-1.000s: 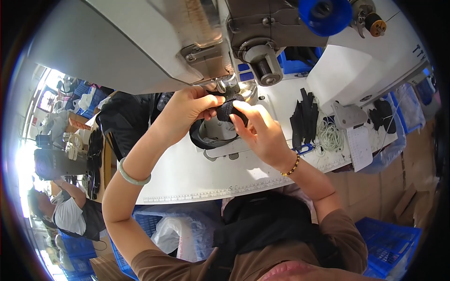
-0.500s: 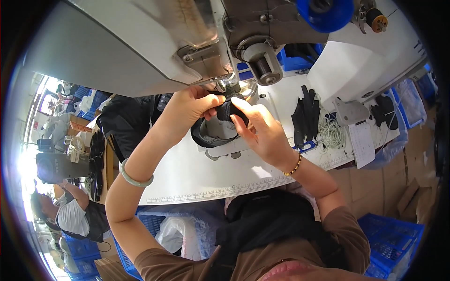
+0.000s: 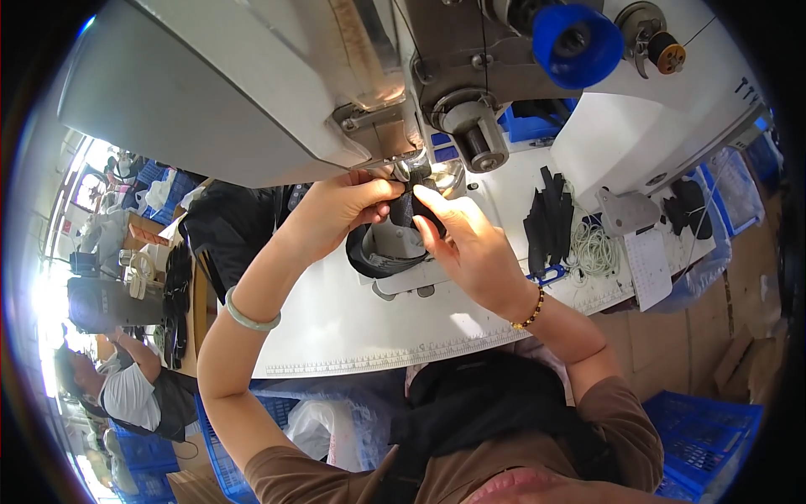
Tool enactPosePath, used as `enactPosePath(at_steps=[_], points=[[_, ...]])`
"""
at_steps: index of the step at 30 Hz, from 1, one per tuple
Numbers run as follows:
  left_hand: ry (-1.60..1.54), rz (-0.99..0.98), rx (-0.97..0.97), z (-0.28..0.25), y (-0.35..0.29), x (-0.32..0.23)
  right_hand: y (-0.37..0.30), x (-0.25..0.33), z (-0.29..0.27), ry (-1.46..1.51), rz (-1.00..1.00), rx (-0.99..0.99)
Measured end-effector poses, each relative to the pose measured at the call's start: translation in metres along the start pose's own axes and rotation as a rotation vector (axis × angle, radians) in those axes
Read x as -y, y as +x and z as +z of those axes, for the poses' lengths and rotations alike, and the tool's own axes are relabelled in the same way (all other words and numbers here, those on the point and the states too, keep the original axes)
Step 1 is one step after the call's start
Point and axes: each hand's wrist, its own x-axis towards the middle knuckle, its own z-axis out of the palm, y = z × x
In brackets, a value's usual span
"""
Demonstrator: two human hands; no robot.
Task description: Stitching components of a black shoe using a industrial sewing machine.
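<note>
Pinching away at the black woven fabric strap (image 3: 406, 208), both hands are right in at the needle end of the big grey-white sewing machine head (image 3: 227, 97)! That strap sits just on the person's side of the machine head, its long axis running from beneath the needle end back toward the person, far end pointing away. Bare left hand (image 3: 340, 212): thumb and curled fingers pressed together on the strap's left edge. Bare right hand (image 3: 474, 252): index fingertip and thumb nipping the right side, the other fingers bent behind. Below the machine head's needle end, a curved black band (image 3: 363, 254) loops over the white surface (image 3: 336, 323); whether it joins the strap, I cannot tell. Off to the machine head's right, flat black fabric strips (image 3: 547, 220) lie lengthwise to the person, right beside a tangled pale cord bundle (image 3: 594, 250).
</note>
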Motion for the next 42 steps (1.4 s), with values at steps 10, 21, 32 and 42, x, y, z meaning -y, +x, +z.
enactPosePath(at_steps=[10,21,32,42], points=[[-0.027,0.007,0.053,-0.008,0.002,0.003,0.005,0.003,-0.004,-0.031,0.029,0.069],[-0.037,0.033,0.049,-0.008,0.002,0.004,0.004,0.003,-0.001,-0.011,0.007,0.013],[0.007,-0.008,0.031,-0.009,0.004,0.002,0.003,0.003,-0.003,0.014,0.053,0.069],[-0.033,0.016,0.055,-0.012,0.006,0.005,0.006,-0.001,-0.002,0.079,0.047,0.044]])
